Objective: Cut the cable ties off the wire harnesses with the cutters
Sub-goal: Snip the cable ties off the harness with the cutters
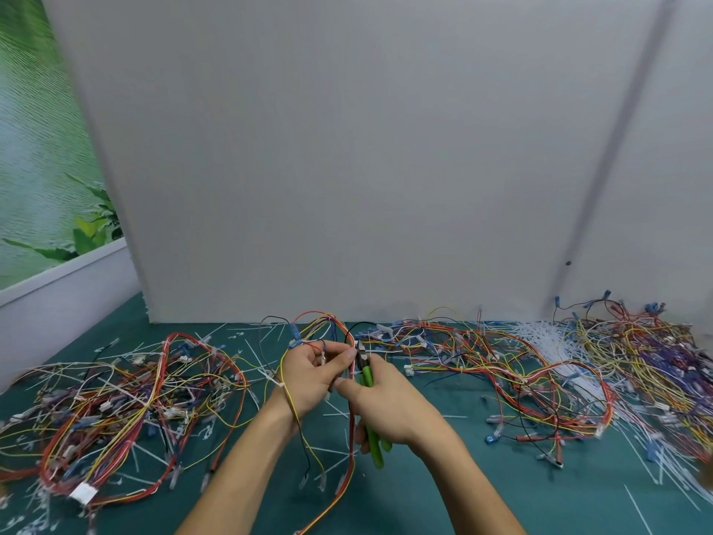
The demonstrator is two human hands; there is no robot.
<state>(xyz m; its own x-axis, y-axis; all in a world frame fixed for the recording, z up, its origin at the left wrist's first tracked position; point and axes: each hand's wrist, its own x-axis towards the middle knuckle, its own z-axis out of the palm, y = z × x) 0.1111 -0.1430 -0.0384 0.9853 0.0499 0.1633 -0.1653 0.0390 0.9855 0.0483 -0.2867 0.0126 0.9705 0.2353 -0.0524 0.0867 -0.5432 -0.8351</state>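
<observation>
Item: held wire harness, above the green table centre, pinched upright by left hand. Right hand grasps the green-handled cutters, nose touching the bundle. Cable tie at the nose: too small to confirm. Risk: blades nicking wire insulation if angled inward.

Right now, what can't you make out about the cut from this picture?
Head view only:
- The tie at the cutters: too small, hidden by the fingers of the left hand and the wires.
- Cutter handles: mostly wrapped by the right hand.
- The harness: its lower end runs off the bottom edge.
</observation>
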